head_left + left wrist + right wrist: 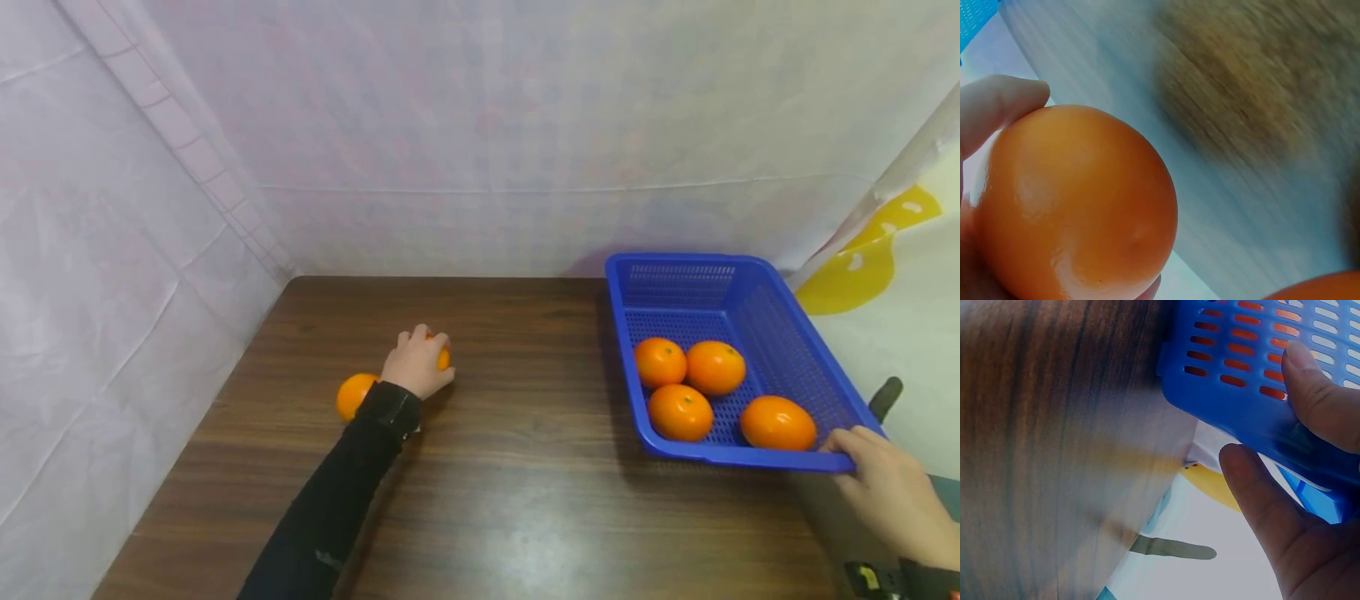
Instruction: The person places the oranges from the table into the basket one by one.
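Note:
My left hand (416, 364) reaches over the left part of the wooden table, its fingers curled round an orange (1079, 200). In the left wrist view the thumb lies along the fruit's upper edge, and the fingers are mostly hidden behind it. A second orange (354, 395) sits on the table beside the left wrist, partly covered by the sleeve. At the right, my right hand (888, 483) grips the near right corner of a blue plastic basket (720, 454), thumb against its slotted wall in the right wrist view. Several oranges (681, 412) lie in the basket's near half.
The dark wooden table (517, 483) runs back to a pale hanging cloth (487, 150), with another cloth along the left side. The basket stands at the table's right edge. Beyond that edge hangs a white cloth with a yellow print (855, 279).

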`<control>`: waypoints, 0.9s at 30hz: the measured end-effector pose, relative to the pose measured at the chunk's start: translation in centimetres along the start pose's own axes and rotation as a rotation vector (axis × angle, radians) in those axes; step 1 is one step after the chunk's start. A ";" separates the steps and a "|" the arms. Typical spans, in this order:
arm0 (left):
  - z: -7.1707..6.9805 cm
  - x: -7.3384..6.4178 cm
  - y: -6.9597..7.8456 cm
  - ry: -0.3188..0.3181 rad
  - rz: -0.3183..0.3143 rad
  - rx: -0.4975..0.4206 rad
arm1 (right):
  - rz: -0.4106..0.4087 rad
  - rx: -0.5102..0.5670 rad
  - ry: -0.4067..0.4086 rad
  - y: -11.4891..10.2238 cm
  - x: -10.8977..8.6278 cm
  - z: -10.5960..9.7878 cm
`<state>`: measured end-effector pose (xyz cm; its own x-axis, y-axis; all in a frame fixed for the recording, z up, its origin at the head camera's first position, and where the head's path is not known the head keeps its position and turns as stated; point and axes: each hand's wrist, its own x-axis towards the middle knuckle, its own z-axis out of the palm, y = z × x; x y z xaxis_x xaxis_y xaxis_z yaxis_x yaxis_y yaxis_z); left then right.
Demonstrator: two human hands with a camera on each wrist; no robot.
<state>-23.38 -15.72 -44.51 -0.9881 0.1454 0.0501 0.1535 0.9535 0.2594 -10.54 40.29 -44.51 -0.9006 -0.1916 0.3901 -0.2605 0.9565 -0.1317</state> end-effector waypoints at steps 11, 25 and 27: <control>0.2 0.7 1.0 -0.003 0.032 -0.037 | 0.016 0.003 -0.009 -0.1 0.0 0.0; 0.0 1.2 3.4 0.013 0.073 -0.069 | 0.036 0.008 -0.021 -0.3 0.0 -0.1; 0.0 1.2 3.8 0.016 0.079 -0.073 | 0.032 0.007 -0.019 -0.3 0.0 -0.1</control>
<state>-24.04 -11.96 -43.45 -0.9728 0.2140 0.0886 0.2313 0.9176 0.3232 -10.44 40.03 -44.40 -0.9150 -0.1647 0.3683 -0.2335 0.9606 -0.1505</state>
